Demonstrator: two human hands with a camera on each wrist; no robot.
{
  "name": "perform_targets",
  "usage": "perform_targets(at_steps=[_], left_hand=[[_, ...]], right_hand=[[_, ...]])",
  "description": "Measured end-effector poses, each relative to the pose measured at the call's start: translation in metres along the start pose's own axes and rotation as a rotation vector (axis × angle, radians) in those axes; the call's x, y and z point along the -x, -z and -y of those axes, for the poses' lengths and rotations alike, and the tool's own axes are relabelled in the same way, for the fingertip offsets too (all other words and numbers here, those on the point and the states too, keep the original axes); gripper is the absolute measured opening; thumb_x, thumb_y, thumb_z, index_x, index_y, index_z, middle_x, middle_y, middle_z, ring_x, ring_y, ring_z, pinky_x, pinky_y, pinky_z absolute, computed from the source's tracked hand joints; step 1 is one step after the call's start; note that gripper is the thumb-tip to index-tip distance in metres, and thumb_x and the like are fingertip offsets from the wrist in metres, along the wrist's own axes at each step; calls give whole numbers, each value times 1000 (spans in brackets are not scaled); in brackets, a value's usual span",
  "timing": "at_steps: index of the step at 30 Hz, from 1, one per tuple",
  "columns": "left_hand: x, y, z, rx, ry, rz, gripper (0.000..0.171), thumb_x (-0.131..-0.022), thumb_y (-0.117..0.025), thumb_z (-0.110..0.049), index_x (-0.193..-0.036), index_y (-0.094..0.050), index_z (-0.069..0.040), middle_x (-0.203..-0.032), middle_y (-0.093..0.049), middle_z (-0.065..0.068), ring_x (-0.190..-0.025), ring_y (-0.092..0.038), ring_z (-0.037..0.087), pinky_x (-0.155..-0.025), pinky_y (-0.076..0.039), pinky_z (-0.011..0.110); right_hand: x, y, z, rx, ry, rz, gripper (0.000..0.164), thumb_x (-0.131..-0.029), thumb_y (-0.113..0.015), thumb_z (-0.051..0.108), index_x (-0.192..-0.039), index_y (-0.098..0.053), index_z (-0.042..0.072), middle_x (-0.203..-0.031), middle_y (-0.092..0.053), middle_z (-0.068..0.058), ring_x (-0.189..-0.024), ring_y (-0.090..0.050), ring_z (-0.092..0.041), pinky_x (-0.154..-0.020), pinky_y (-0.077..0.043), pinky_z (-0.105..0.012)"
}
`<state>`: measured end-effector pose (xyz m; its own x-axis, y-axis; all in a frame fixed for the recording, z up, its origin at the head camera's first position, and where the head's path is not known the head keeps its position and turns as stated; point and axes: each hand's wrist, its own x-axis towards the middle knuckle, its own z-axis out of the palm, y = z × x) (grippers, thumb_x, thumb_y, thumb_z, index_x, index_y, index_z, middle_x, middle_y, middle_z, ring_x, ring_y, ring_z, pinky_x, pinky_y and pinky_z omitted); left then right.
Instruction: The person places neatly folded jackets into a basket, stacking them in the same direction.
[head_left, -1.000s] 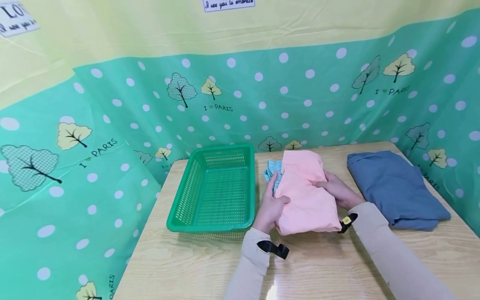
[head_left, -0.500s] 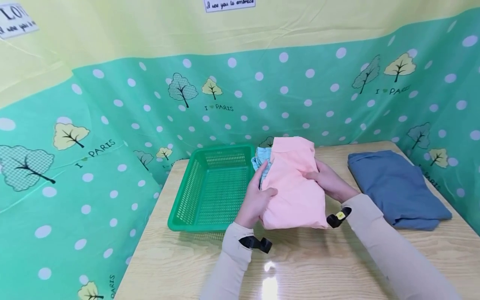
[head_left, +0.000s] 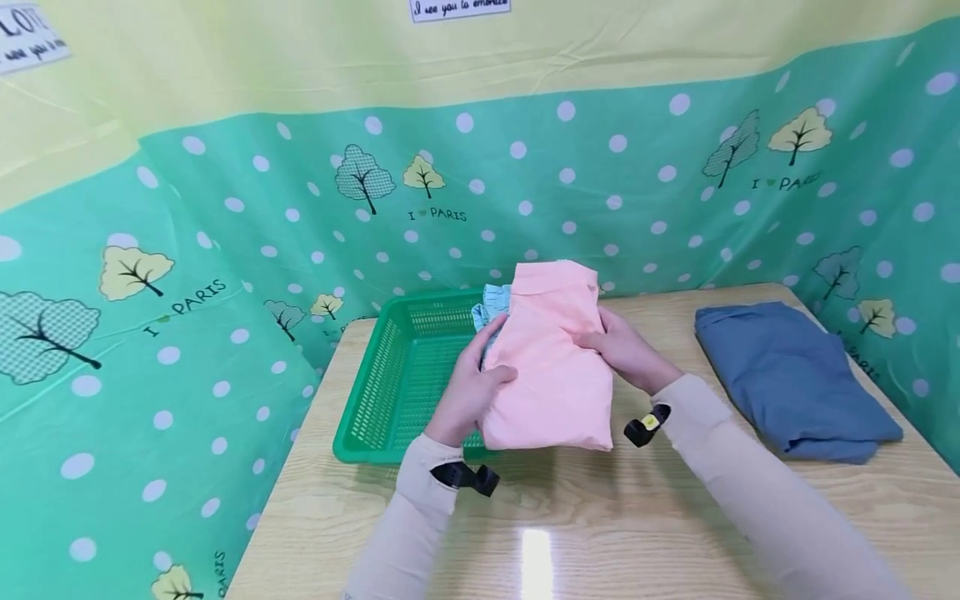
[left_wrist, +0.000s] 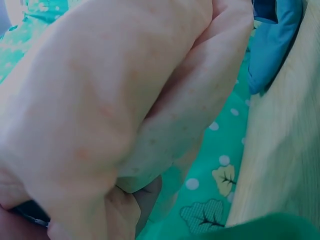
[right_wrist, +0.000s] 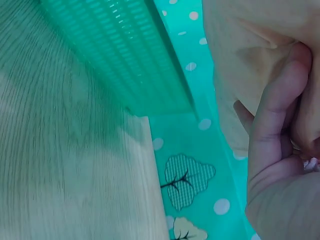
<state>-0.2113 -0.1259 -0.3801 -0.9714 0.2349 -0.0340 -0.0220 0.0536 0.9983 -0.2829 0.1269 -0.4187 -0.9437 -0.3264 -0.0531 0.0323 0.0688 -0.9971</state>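
Both hands hold a folded pink garment (head_left: 551, 358) up above the table, overlapping the right side of the green basket (head_left: 420, 392) in the head view. My left hand (head_left: 468, 392) grips its left side, thumb on top and fingers beneath. On the opposite side my right hand (head_left: 626, 350) pinches the cloth, its thumb pressed into a crease; the right wrist view shows this thumb (right_wrist: 282, 100) against the fabric. A light blue gathered piece of cloth (head_left: 491, 304) sticks out at the pink garment's upper left, partly hidden behind it. Pink fabric (left_wrist: 110, 100) fills much of the left wrist view.
A folded dark blue garment (head_left: 787, 375) lies on the right of the wooden table (head_left: 630, 517). Behind the table hangs a green and yellow printed curtain (head_left: 637, 183), which also runs along both sides.
Both hands have carried the pink garment left and somewhat upward, from the table right of the basket to over its right side. The light blue cloth has moved along with it.
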Motion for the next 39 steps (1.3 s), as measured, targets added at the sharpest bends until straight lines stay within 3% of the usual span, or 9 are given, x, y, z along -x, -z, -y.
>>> perform_targets(at_steps=[7,15,27,30,39], left_hand=[[0,20,-4,-37,-12,5,74,-94,-60,2,-153,-43,-39,-160,-39,2,-140,-47,30,-108,-48,47],[4,52,-7,-116,-4,-9,76,-94,-61,0,-152,-41,-45,-163,-33,-1,-144,-43,29,-111,-45,49],[-1,86,1,-187,15,15,81,-95,-60,2,-156,-36,-46,-168,-21,-7,-143,-43,31,-105,-50,48],[-3,94,3,-193,22,27,81,-96,-58,1,-158,-34,-45,-169,-20,-5,-143,-43,32,-103,-51,46],[-8,123,10,-256,51,15,82,-98,-55,2,-159,-29,-46,-172,-10,-6,-147,-36,33,-105,-47,43]], right_hand=[[-8,-17,9,-32,32,13,63,-101,-55,6,-158,-28,6,-147,-46,-21,-112,-59,-17,-88,-55,-23],[-26,-45,13,-33,26,7,63,-100,-55,6,-158,-30,9,-146,-49,-18,-115,-59,-22,-91,-55,-27],[-45,-74,-1,-56,3,-38,62,-101,-56,7,-158,-32,13,-149,-50,-14,-121,-58,-24,-105,-52,-40],[-49,-79,-1,-56,-6,-37,60,-101,-56,7,-156,-34,13,-146,-52,-14,-118,-61,-24,-101,-55,-39],[-67,-95,0,-68,-76,21,60,-100,-59,9,-155,-36,16,-136,-59,-16,-93,-68,-18,-74,-60,-31]])
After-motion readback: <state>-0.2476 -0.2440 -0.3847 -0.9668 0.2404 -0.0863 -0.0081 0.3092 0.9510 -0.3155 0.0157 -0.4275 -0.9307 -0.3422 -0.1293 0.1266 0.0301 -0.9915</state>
